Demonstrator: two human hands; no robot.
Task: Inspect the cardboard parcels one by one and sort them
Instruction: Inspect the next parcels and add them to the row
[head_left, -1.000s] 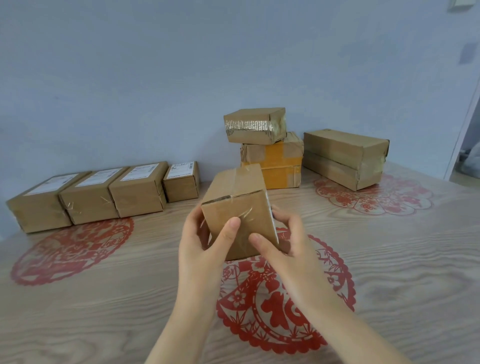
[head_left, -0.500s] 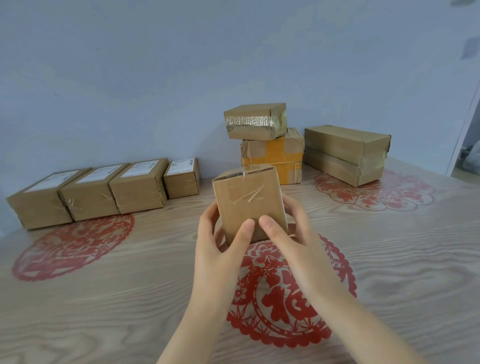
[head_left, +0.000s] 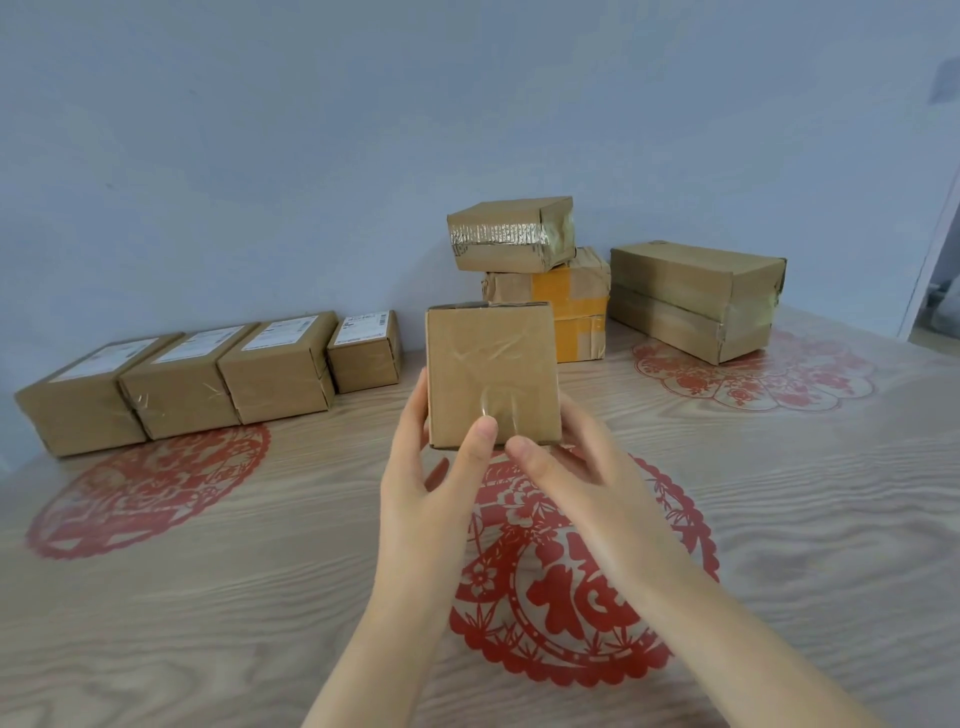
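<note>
Both hands grip parcel (head_left: 492, 375) between them.

Wood-grain table (head_left: 805, 519) with parcels (head_left: 275, 369), red paper-cuts (head_left: 150, 488)

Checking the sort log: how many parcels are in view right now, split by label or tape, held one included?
White-labelled parcels, left row: 4
Silver-taped parcel, top of stack: 1
Orange-taped parcel, under it: 1
Long plain parcels, apparently two stacked at right: 2
Plain parcel, held by left hand and right hand: 1
Total: 9
</note>
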